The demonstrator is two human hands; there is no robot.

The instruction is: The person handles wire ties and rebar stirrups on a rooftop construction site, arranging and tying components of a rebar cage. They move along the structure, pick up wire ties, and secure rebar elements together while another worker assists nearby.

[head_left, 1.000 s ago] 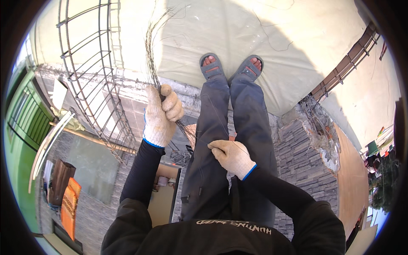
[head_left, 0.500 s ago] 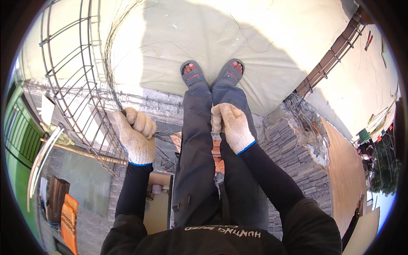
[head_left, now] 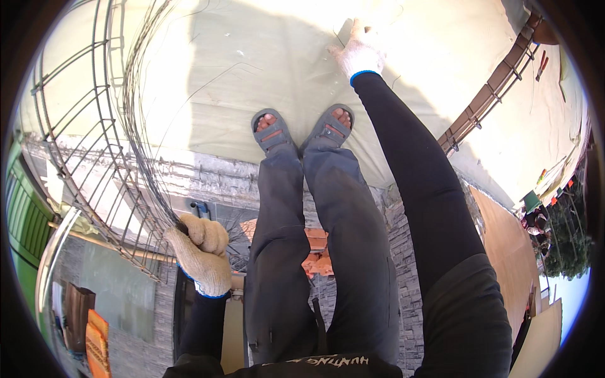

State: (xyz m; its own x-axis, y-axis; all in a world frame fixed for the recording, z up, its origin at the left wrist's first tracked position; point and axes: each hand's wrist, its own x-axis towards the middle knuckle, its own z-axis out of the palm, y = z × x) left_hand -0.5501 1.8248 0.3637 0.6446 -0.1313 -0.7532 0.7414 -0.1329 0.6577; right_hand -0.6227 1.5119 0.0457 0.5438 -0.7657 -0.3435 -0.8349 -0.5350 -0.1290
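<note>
My left hand (head_left: 200, 252), in a cream knitted glove with a blue cuff, is closed around a bundle of thin tie wire (head_left: 140, 126). The long strands arc upward from the fist, and the shorter ends stick out past its right side. My right hand (head_left: 360, 51), gloved the same way, is stretched far forward over the pale sheet, beyond my feet. Its thumb stands apart from the fingers, and bright light washes out the fingertips. A loose piece of wire (head_left: 396, 82) lies on the sheet near that hand.
A rebar cage (head_left: 82, 151) stands along the left, close to the wire bundle. Another bar frame (head_left: 491, 94) lies at the upper right, with red-handled pliers (head_left: 541, 65) beyond it. My sandalled feet (head_left: 272, 129) are on the pale sheet (head_left: 265, 38) near a rough concrete edge (head_left: 220, 170).
My right hand has moved from in front of my knees far forward over the sheet, and its pinch on a thin wire has opened. My left hand has dropped nearer with the bundle.
</note>
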